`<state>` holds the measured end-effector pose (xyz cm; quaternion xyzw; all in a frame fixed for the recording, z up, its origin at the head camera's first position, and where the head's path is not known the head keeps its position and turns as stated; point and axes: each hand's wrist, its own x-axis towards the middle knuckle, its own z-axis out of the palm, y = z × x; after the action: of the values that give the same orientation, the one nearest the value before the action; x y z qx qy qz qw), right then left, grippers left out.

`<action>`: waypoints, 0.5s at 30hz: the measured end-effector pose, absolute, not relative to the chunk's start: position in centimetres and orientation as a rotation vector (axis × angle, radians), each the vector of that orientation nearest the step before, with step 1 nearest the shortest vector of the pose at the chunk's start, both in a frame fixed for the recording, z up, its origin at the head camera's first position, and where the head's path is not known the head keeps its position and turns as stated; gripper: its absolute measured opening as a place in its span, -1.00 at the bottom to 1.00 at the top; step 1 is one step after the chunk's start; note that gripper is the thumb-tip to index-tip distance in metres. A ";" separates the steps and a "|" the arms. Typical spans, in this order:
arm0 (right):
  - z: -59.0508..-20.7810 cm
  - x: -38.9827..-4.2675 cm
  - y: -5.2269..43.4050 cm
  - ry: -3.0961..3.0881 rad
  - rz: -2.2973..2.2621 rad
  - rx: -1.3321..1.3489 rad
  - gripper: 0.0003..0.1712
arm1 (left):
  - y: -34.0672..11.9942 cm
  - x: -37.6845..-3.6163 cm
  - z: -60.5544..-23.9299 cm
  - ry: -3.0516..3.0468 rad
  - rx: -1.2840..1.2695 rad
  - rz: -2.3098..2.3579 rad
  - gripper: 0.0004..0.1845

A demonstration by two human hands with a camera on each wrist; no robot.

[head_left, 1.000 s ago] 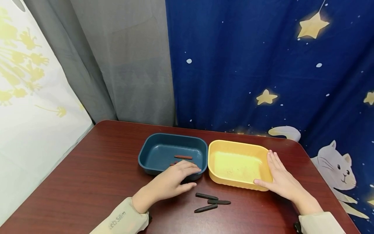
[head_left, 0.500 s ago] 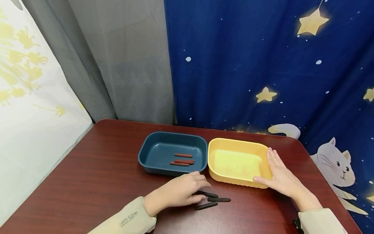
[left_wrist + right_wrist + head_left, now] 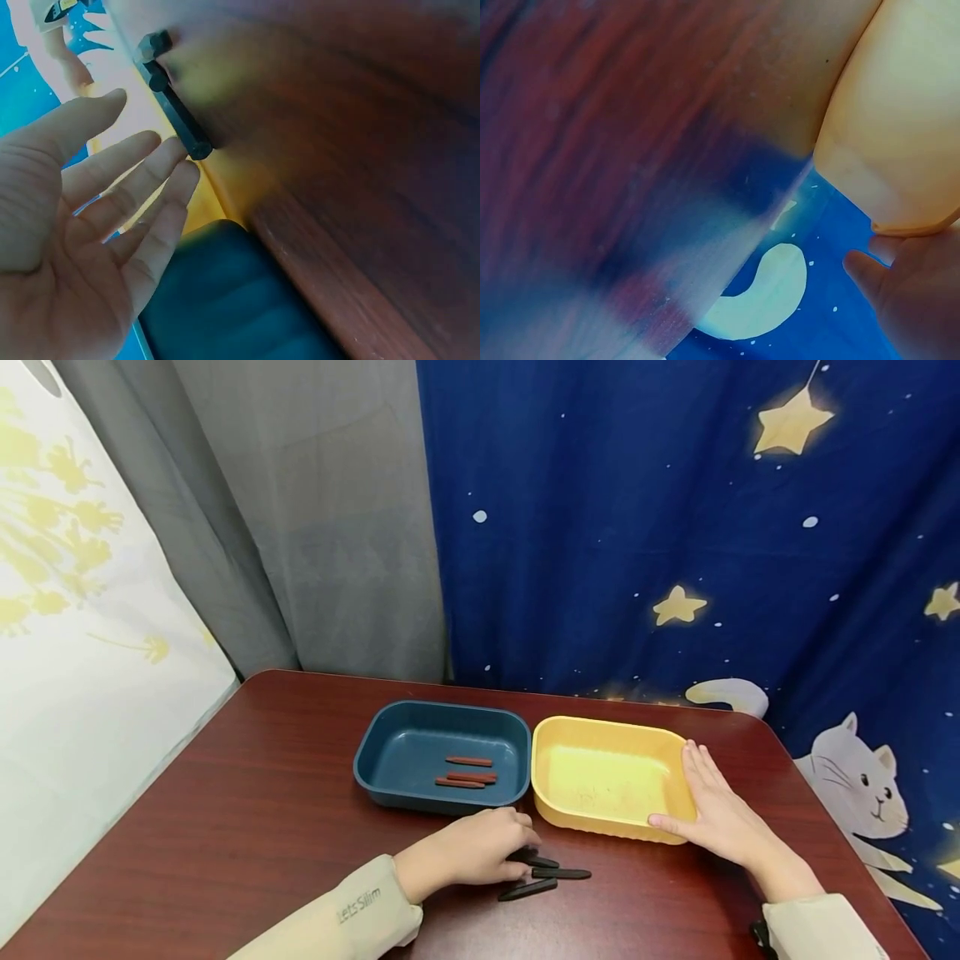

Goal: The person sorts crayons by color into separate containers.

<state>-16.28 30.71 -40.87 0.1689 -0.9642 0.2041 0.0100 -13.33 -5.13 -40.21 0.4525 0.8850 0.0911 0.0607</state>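
My left hand (image 3: 476, 849) is over the table in front of the blue box (image 3: 427, 799), its fingertips at the left end of a black crayon (image 3: 545, 862). In the left wrist view, that hand's fingers (image 3: 154, 172) are spread and gently bent beside a black crayon (image 3: 180, 124), with thumb and fingers apart. Two more black crayons, one (image 3: 566, 874) pointing right and one (image 3: 527, 890) slanted, lie close by. My right hand (image 3: 723, 814) rests with straight fingers against the right end of the yellow box (image 3: 600, 823), thumb at its front rim.
Several reddish-brown crayons (image 3: 460, 782) lie inside the blue box. The two boxes stand side by side on the dark red wooden table (image 3: 300, 760). Behind the table hang a grey curtain (image 3: 352, 568) and a blue starry curtain (image 3: 562, 568).
My left hand has moved from over the blue box's front rim to the right and nearer, down to the black crayons, uncovering the brown crayons. The right hand stays at the yellow box.
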 end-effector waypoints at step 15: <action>-40.7 -16.3 30.6 -3.020 0.644 0.504 0.39 | -4.1 -13.9 -40.1 2.603 1.314 0.235 -0.79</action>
<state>-16.33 30.59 -40.75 0.1611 -0.9652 0.2058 0.0062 -13.88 -4.12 -40.12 0.4465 0.8846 0.0799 0.1079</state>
